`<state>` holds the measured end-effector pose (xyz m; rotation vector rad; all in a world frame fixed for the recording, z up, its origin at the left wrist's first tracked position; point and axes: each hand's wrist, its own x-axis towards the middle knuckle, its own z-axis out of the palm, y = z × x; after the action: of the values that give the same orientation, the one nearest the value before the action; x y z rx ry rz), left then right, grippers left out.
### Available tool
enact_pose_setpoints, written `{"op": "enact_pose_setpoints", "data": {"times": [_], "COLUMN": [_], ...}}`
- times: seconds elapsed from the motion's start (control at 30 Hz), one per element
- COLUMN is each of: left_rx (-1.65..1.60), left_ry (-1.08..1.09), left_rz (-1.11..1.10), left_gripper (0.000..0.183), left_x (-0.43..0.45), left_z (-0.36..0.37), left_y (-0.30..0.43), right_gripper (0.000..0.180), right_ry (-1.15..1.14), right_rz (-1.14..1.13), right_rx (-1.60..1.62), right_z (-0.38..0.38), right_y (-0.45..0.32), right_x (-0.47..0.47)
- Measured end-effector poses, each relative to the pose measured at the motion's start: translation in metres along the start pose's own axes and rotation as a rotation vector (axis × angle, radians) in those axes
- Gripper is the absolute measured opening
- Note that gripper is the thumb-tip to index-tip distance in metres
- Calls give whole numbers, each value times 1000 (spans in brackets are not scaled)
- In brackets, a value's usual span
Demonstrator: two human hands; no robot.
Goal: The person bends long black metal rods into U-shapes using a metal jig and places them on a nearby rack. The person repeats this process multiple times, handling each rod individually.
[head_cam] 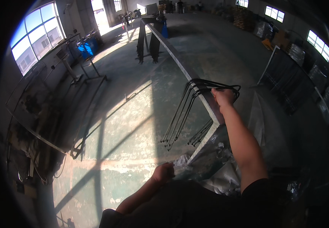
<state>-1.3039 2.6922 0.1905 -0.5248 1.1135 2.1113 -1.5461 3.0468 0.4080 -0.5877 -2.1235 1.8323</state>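
Several bent black rods or tubes (183,108) hang over the long metal beam (178,58) of a rack, their ends dangling on its left side. My right hand (224,97) is closed around their upper bends, just right of the beam. My left hand (164,171) is low in front of my body, fingers curled, left of the rack's near leg (202,145); whether it holds anything is too dark to tell. At the beam's far end hang more dark rods (154,45) in a dense bundle.
Crumpled plastic sheeting (222,179) lies by the near leg. Metal frames (96,78) stand on the left, near a blue machine (86,50). A rack with dark hanging pieces (285,88) stands on the right. Pallets (242,20) and people (180,6) are far back.
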Motion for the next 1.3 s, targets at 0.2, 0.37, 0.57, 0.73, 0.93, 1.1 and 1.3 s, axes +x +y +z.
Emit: {"op": "enact_pose_setpoints", "data": {"times": [0.2, 0.37, 0.57, 0.73, 0.93, 1.1, 1.3], "left_rx": [148, 478, 83, 72, 81, -2, 89], "left_ry": [-48, -125, 10, 6, 49, 46, 41], "left_rz": [72, 155, -35, -93, -31, -72, -68], "left_gripper": [25, 26, 27, 35, 36, 34, 37], "left_x": [23, 21, 10, 4, 2, 5, 16], "left_z": [-43, -56, -37, -33, -41, -48, -46], "left_y": [5, -2, 12, 10, 4, 1, 1], "right_gripper": [67, 95, 99, 98, 91, 91, 85], "right_ry": [149, -154, -192, -74, 96, 161, 178], "right_rz": [-751, -379, -297, -348, -230, -202, -283], "right_rx": [-843, -1205, -1169, -1119, -1136, -1116, -1147], "right_z": [27, 52, 58, 63, 53, 46, 43], "right_y": [-13, -30, -42, -41, -41, -43, -43], "right_x": [-13, -12, 2, 5, -4, -15, -14]}}
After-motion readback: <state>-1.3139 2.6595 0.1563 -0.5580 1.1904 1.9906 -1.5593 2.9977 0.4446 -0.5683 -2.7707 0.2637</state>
